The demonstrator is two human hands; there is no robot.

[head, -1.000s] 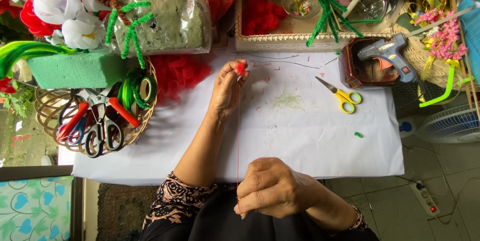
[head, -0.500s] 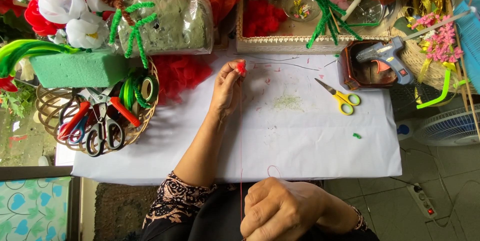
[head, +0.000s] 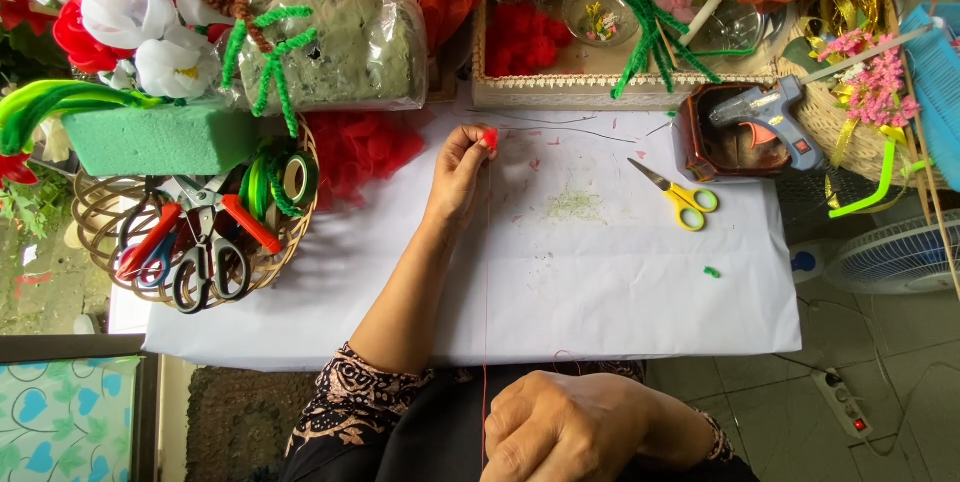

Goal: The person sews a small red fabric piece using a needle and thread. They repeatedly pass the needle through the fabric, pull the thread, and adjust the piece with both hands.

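Nearest: right hand (head: 565, 427), fingers curled together on the lower end of a thin red thread (head: 486, 282). Thread runs taut up across the white paper-covered tabletop (head: 600, 272). Left hand (head: 460, 177), arm outstretched, fingers pinched on a small red fabric petal (head: 490, 138) at the thread's top end. Right of it: yellow-handled scissors (head: 680, 198). Beyond: blue-grey hot glue gun (head: 765, 117) in a brown tray.
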